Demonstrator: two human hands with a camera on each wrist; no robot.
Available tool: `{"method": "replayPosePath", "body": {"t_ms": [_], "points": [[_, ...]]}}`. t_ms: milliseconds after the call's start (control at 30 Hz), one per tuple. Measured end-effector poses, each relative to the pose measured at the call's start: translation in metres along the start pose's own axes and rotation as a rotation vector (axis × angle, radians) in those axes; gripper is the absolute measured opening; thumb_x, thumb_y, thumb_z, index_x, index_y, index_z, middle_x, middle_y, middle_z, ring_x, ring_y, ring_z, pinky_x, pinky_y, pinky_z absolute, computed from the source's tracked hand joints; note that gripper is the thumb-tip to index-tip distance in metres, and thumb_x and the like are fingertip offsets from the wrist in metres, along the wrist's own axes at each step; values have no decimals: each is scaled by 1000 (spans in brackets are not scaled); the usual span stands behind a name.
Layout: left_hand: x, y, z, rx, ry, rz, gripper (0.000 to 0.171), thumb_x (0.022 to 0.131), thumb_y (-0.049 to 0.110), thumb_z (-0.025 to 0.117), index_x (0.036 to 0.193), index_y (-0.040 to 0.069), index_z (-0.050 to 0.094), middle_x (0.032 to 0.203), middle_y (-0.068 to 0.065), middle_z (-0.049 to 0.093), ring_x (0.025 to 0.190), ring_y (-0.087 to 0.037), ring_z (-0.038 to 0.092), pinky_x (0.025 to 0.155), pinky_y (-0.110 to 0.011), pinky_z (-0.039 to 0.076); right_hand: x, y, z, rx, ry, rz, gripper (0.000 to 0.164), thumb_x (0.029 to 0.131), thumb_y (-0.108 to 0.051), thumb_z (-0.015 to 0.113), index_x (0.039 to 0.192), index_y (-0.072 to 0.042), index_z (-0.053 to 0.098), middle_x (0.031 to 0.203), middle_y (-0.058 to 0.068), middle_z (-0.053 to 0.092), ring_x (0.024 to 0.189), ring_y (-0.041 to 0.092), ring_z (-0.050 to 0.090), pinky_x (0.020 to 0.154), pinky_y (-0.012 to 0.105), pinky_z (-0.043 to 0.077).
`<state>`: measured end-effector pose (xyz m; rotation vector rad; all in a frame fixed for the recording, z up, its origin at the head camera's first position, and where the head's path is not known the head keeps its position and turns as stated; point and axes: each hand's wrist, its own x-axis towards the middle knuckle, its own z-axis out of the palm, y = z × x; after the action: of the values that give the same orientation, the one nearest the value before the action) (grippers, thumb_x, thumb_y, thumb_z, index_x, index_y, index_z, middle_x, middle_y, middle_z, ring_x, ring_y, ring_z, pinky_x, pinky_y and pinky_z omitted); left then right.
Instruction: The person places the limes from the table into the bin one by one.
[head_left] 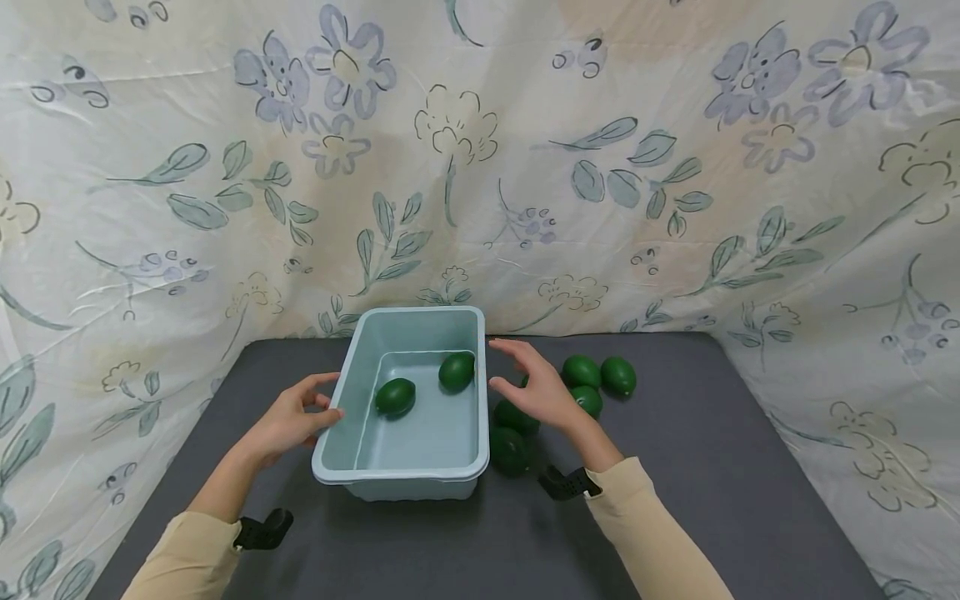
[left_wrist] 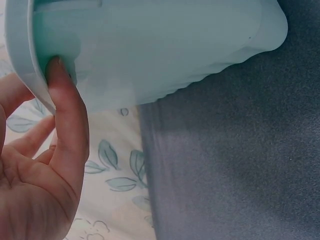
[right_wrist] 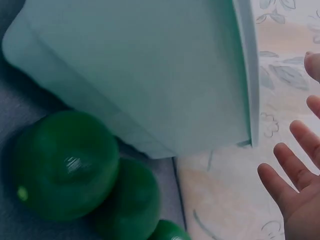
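A pale blue-green plastic basin (head_left: 418,439) stands on the grey table with two dark green limes inside, one lime (head_left: 395,397) left of centre, another lime (head_left: 456,372) by the right wall. At the basin's left rim is my left hand (head_left: 291,423), its fingers loosely bent. In the left wrist view, a fingertip (left_wrist: 60,70) touches the outer wall just under the lip. My right hand (head_left: 536,385) is spread beside the right rim, apart from it, holding nothing. Beneath and beside it lie several more limes (head_left: 510,451), partly covered by the hand.
Farther right, a lime (head_left: 618,377) sits with others on the grey table (head_left: 697,467). Floral cloth (head_left: 480,167) hangs behind the table and down both sides. Each wrist carries a black strap (head_left: 264,530).
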<state>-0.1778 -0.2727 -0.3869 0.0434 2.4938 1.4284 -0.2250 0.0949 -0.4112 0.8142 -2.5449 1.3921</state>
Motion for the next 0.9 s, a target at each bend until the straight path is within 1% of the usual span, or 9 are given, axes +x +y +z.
{"method": "replayPosePath", "body": {"t_ms": [167, 300, 433, 500, 600, 667, 833, 900], "points": [[0, 1, 1, 9, 7, -1, 68, 88, 13, 62, 144, 8, 24, 99, -18, 52, 77, -22, 60, 62, -39, 54, -12, 8, 1, 18, 4, 15, 52, 87, -23, 64, 135, -16, 45, 136, 6, 43, 125, 25, 43, 95, 48, 42], [0, 0, 1, 7, 8, 2, 68, 88, 13, 62, 144, 8, 24, 99, -18, 52, 78, -22, 60, 63, -39, 54, -21, 14, 4, 10, 13, 11, 52, 87, -24, 65, 135, -17, 46, 136, 5, 43, 124, 24, 43, 93, 49, 43], [0, -1, 1, 1, 8, 7, 69, 87, 14, 63, 144, 8, 24, 100, -18, 51, 79, -22, 61, 64, -40, 55, -33, 18, 8, 8, 19, -5, 51, 87, -25, 65, 134, -16, 47, 136, 4, 44, 124, 23, 44, 92, 48, 44], [0, -1, 1, -2, 7, 9, 69, 87, 15, 63, 144, 9, 24, 100, -18, 51, 78, -22, 61, 63, -40, 55, -39, 20, 10, 8, 20, -6, 51, 86, -26, 65, 133, -16, 47, 136, 4, 44, 123, 23, 45, 91, 48, 44], [0, -1, 1, -5, 8, 12, 69, 87, 15, 63, 144, 9, 24, 100, -18, 51, 78, -22, 61, 63, -40, 55, -48, 24, 13, -6, 23, -13, 51, 86, -26, 66, 133, -14, 48, 134, 4, 46, 120, 24, 47, 88, 48, 46], [0, -1, 2, -8, 9, 12, 69, 87, 14, 63, 144, 9, 24, 100, -18, 51, 78, -22, 61, 63, -40, 55, -53, 27, 15, -16, 25, -11, 51, 85, -26, 66, 132, -16, 48, 133, 3, 46, 118, 25, 48, 87, 48, 46], [-1, -1, 2, -9, 11, 11, 67, 88, 12, 61, 144, 8, 24, 100, -19, 51, 77, -22, 61, 63, -41, 54, -64, 33, 20, -31, 10, -15, 51, 85, -27, 66, 132, -17, 48, 131, 1, 47, 115, 28, 50, 84, 48, 47], [-1, 0, 2, -8, 11, 11, 67, 88, 12, 61, 144, 8, 24, 100, -19, 51, 77, -22, 61, 63, -41, 54, -68, 35, 23, -38, 3, -20, 51, 85, -27, 66, 132, -15, 49, 130, 2, 48, 114, 29, 51, 83, 47, 48]]}}
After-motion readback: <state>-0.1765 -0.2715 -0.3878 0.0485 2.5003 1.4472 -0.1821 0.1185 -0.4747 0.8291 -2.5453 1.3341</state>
